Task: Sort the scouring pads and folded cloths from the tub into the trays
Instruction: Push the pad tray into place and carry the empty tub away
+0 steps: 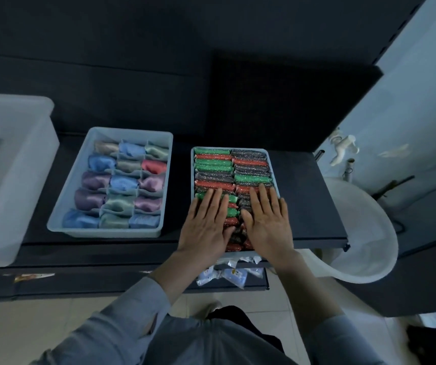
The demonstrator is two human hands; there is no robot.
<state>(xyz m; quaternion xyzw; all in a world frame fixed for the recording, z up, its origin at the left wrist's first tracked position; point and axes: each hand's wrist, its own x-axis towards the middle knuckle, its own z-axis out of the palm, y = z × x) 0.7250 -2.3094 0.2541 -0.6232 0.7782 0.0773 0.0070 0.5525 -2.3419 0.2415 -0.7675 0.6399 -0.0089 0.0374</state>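
Note:
A grey tray (274, 175) right of centre is packed with two columns of glittery scouring pads (212, 168) in green, red and dark grey. My left hand (207, 222) and my right hand (268, 219) lie flat side by side on the near pads, fingers straight, pressing down. To the left, a divided tray (65, 198) holds folded cloths (123, 183) in blue, purple, pink and green, one per compartment. The translucent white tub (14, 164) stands at the far left; what is inside it cannot be seen.
Both trays sit on a dark shelf (314, 206). A lower shelf under my hands holds small plastic packets (232, 275). A white basin (361, 233) stands at the right by a pale wall with a tap (343, 146). Tiled floor lies below.

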